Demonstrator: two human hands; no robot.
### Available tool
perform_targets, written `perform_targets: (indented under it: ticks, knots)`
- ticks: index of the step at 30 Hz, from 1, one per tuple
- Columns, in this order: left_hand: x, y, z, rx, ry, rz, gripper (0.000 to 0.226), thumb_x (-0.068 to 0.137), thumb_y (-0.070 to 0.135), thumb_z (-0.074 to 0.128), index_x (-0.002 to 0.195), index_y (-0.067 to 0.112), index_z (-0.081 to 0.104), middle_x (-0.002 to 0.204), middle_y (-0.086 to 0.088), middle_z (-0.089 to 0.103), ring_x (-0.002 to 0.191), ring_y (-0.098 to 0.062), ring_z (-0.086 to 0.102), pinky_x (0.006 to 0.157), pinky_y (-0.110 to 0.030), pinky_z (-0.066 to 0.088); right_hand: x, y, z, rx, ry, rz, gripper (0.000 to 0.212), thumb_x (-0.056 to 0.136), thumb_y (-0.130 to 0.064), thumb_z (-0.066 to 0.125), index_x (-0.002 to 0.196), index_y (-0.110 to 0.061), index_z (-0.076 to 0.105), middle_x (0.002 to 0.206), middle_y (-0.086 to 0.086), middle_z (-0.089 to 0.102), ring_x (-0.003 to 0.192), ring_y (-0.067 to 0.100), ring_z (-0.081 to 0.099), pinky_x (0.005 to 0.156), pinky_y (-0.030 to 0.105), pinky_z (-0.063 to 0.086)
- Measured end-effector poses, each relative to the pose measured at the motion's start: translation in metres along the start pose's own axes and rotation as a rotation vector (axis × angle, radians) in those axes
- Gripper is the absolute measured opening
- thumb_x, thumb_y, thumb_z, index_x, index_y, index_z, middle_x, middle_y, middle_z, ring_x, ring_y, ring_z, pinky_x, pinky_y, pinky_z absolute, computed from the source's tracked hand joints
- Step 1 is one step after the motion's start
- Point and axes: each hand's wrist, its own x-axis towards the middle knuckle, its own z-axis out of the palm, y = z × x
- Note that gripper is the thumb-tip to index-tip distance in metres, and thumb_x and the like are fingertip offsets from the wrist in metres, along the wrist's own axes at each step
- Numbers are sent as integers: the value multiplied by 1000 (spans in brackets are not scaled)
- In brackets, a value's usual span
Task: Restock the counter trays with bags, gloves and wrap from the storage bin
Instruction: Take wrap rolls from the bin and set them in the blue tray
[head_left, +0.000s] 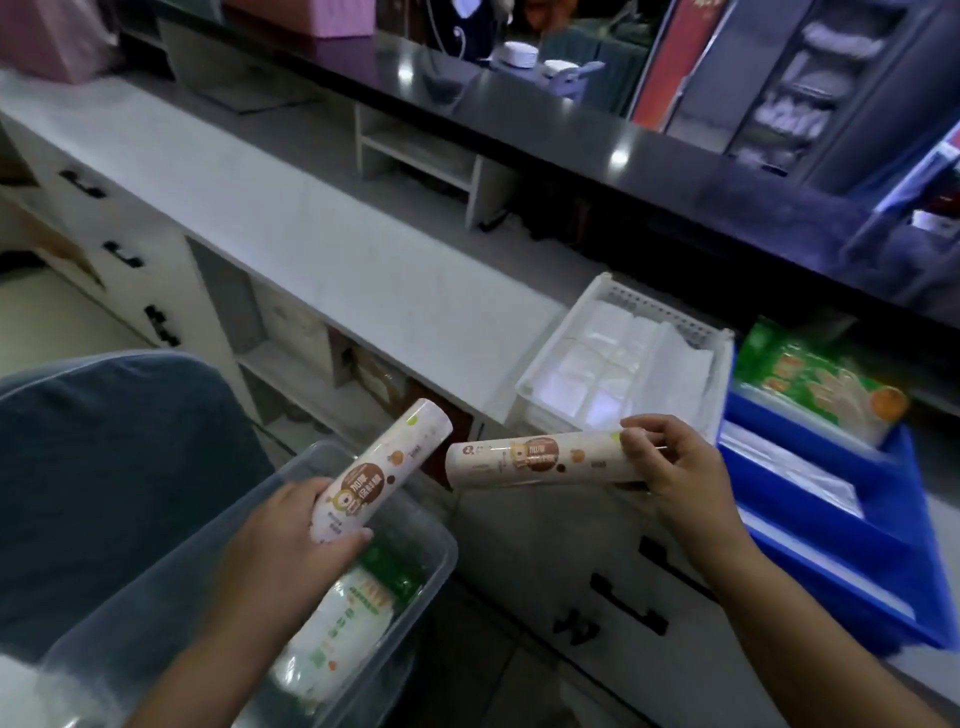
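Cream paper covers both rolls I hold. My left hand (288, 543) curls round the left roll (379, 465), tilted up above the clear bin (156, 597) to clear its rim; my right hand (672, 470) grips the right roll (535, 462) by its end, level, near the blue tray (831, 566) where wrap probably goes.

Shop service counter, raised black top (571, 130) over white worktop (311, 234) (drawers (98, 221) beneath), stocked blue tray (841, 551), display shelves (795, 93) beyond

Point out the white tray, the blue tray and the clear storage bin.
white tray (561, 410): head view, front wall.
blue tray (919, 545): head view, right wall.
clear storage bin (182, 571): head view, left wall.
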Motion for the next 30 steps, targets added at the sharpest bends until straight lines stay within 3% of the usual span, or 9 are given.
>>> perform_targets:
  ticks: [2,8,13,16,19,22,24,26,30]
  knots:
    - [6,25,16,23,-23,64,37,65,45,75,95,42,53,82,19,56,67,-2,55,50,-26,43,-5,2,-43,38,104,-14,8,87,-16,61,88,-22,66,85,4,64,71,7,66,51,17,54]
    - [15,103,73,65,-95,197,40,63,40,80,93,38,54,81,14,56,66,-7,54,53,-30,47,-19,33,-183,48,382,25,10,90,-19,56,90,-23,66,94,5,65,89,22,65,65,30,61]
    - [12,160,119,48,-102,239,42,58,36,83,90,40,56,81,20,53,69,1,51,55,-24,38,-19,73,-269,65,452,129,9,91,-18,54,92,-20,62,99,11,63,94,30,63,62,28,61]
    - [13,189,145,54,-102,238,43,57,39,82,90,43,54,81,21,53,69,2,52,54,-23,38,-7,101,-294,66,435,202,8,91,-18,55,96,-15,61,100,12,63,94,30,63,66,34,61]
    - [15,214,176,65,-105,226,43,57,40,82,92,39,57,82,18,55,72,-1,53,58,-27,42,8,125,-304,36,397,238,4,90,-15,57,90,-16,61,96,9,63,84,19,62,51,18,55]
    - [15,237,208,88,-108,228,44,58,39,83,95,35,58,81,16,56,72,-5,55,59,-30,47,20,143,-314,-77,279,231,7,89,-15,60,86,-22,60,94,3,64,82,12,61,50,10,49]
    - [14,250,225,111,-92,226,46,59,40,82,98,34,58,82,14,57,73,-8,55,61,-32,49,25,149,-322,-265,171,177,8,87,-22,62,86,-27,56,89,-11,62,80,7,60,51,8,46]
    - [12,263,239,122,-86,225,48,59,41,81,100,33,58,83,12,59,72,-4,54,58,-29,47,29,151,-332,-608,75,76,12,84,-34,64,86,-32,52,80,-18,54,75,1,53,53,11,39]
    - [12,282,257,170,-97,251,50,59,46,80,101,34,55,80,15,56,67,-1,53,49,-20,38,36,152,-345,-994,-102,-86,30,78,-50,66,100,-32,58,91,-10,52,84,12,45,71,26,38]
